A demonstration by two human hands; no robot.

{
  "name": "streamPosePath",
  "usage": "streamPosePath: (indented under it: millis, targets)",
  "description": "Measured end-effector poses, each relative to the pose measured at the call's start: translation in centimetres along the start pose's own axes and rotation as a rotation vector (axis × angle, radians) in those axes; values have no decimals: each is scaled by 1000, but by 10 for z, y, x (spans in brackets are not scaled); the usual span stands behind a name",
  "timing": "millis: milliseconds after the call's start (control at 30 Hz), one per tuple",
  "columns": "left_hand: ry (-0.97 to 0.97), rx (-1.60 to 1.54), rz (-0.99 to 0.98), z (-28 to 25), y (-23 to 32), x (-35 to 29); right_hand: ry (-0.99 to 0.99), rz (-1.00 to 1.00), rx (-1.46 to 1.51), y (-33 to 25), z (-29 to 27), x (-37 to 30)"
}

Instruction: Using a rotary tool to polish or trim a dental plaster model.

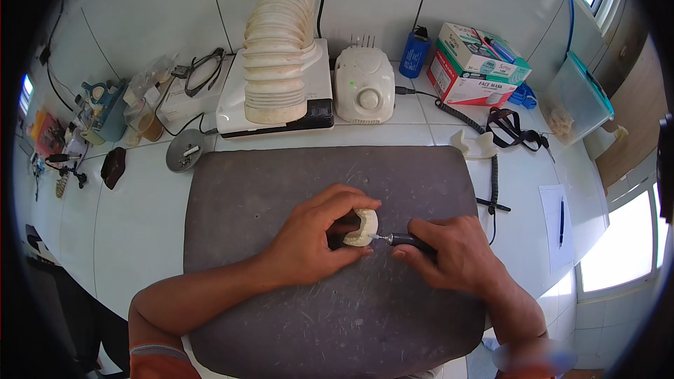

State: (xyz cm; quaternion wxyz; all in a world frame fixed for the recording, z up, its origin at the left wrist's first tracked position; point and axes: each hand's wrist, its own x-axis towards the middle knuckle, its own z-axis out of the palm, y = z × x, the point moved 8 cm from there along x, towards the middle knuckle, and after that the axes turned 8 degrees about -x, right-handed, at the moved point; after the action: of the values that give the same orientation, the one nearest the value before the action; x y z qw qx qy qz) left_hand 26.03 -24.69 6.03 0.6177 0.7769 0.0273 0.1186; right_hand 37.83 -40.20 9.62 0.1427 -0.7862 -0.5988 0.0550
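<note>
My left hand (pixel 303 247) is closed around a cream, arch-shaped dental cast (pixel 367 223), with fingers over its far end and the thumb at its near end. My right hand (pixel 455 251) grips a dark rotary handpiece (pixel 408 240) like a pen, its metal tip pointing left. The thin bit at that tip meets or almost meets the near right side of the cast; contact is too small to tell. Both hands are above a dark grey, scratched mat (pixel 281 330). Part of the cast is hidden behind my left fingers.
Behind the mat stand a white machine with a ribbed hose (pixel 277 49), a white control box (pixel 365 88) and a blue can (pixel 415 52). Stacked boxes (pixel 460 84), a clear bin (pixel 576 98) and another pale arch piece (pixel 474 144) are right. A small grey bowl (pixel 185 151) sits left.
</note>
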Motion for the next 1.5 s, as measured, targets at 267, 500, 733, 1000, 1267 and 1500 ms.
streamPosePath:
  millis: [267,500,733,1000,1267,1500]
  targets:
    - [-2,3,-3,0,1,0,10,-6,-2,2,1,0]
    - [-12,2,0,0,1,0,22,5,9,1,-1,0]
    - [-14,-24,8,1,1,1,10,37,12,4,-1,1]
    - [-19,4,10,1,1,0,-15,9,7,2,0,1]
    - [-23,-5,7,1,1,0,-26,34,1,5,1,0]
    - [-48,-12,20,2,2,1,13,56,55,8,-1,0]
